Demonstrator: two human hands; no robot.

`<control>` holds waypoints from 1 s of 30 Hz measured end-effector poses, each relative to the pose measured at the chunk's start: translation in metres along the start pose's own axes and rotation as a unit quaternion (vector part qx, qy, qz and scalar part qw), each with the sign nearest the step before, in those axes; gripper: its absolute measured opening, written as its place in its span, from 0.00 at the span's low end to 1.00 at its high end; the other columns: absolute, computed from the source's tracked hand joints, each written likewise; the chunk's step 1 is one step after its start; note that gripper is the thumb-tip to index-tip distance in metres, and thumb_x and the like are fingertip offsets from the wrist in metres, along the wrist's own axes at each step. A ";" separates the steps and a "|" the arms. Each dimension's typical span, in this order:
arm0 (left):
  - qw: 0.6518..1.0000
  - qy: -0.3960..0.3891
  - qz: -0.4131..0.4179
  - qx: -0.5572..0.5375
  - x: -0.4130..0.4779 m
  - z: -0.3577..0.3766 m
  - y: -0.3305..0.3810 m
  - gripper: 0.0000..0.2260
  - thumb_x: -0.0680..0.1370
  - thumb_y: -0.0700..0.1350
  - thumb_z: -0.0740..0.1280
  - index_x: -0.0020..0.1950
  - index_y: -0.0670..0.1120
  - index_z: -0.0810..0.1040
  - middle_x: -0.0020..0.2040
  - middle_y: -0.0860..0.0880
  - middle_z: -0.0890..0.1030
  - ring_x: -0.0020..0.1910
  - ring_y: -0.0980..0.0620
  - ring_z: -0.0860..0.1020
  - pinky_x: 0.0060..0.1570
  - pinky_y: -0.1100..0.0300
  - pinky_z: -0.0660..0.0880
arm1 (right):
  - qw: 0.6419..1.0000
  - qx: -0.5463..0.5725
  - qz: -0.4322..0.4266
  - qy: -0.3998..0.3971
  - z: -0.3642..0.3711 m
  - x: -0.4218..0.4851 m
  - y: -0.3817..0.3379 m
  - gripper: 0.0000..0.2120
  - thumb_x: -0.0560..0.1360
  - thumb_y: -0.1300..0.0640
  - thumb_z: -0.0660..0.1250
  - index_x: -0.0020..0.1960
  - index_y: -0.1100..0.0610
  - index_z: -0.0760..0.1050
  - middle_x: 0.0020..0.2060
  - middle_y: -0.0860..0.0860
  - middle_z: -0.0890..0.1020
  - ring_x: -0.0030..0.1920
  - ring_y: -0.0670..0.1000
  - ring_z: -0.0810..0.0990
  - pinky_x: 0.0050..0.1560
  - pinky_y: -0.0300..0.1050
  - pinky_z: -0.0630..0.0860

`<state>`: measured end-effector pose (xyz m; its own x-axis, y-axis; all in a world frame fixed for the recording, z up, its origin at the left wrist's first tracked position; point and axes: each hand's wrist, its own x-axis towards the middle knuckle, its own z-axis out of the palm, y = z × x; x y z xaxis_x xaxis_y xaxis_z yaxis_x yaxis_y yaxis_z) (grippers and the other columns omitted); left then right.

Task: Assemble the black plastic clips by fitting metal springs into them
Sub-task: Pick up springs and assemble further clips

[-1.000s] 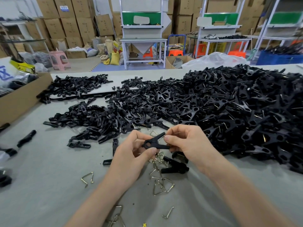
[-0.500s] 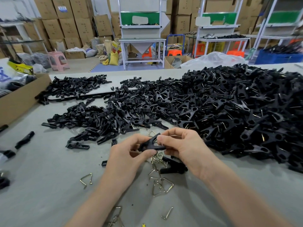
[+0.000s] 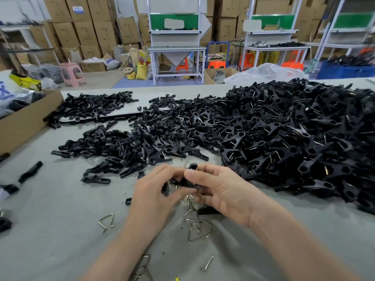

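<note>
the left hand (image 3: 156,191) and right hand (image 3: 221,191) pinch one black clip (image 3: 192,166) between curled fingers (image 3: 195,177), just above the surface (image 3: 60,220). its long axis points away from the person; loose springs (image 3: 200,230) lie directly beneath, nearer the right hand.

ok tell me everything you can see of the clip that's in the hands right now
The clip is black, matte plastic, mostly hidden by fingers. One end pokes up past the thumb of the right hand; another dark part shows between fingers of the left hand. Both hands pinch it above the grey table and loose wire springs. Whether its own spring is seated cannot be told.
</note>
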<state>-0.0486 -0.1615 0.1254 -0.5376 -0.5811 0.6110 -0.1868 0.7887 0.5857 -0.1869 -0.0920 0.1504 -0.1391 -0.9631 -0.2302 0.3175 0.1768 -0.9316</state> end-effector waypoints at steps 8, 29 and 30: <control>0.999 0.045 -0.014 -0.016 -0.002 0.002 -0.006 0.15 0.66 0.40 0.76 0.48 0.54 0.79 0.53 0.56 0.76 0.49 0.58 0.77 0.52 0.71 0.71 | 0.997 0.022 -0.008 -0.074 0.001 -0.001 0.000 0.28 0.60 0.50 0.74 0.56 0.63 0.78 0.38 0.55 0.81 0.38 0.50 0.80 0.43 0.39 0.79; 0.963 -0.076 -0.164 0.198 -0.005 0.002 -0.025 0.25 0.76 0.51 0.68 0.72 0.54 0.68 0.66 0.54 0.72 0.68 0.51 0.66 0.69 0.49 0.63 | 0.970 -0.002 -0.215 0.113 0.004 0.007 0.005 0.17 0.61 0.45 0.72 0.42 0.58 0.82 0.33 0.53 0.81 0.35 0.49 0.75 0.38 0.37 0.74; 0.963 -0.086 -0.162 0.200 -0.005 0.002 -0.025 0.24 0.76 0.51 0.68 0.72 0.55 0.68 0.66 0.55 0.73 0.68 0.52 0.66 0.69 0.49 0.63 | 0.969 0.002 -0.222 0.111 0.004 0.007 0.004 0.17 0.61 0.45 0.72 0.42 0.57 0.82 0.33 0.52 0.81 0.34 0.49 0.74 0.38 0.37 0.74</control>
<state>-0.0429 -0.1782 0.1067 -0.5194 -0.7946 0.3145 -0.6503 0.6062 0.4578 -0.1829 -0.0990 0.1458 -0.4612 -0.8765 0.1378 0.1839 -0.2464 -0.9516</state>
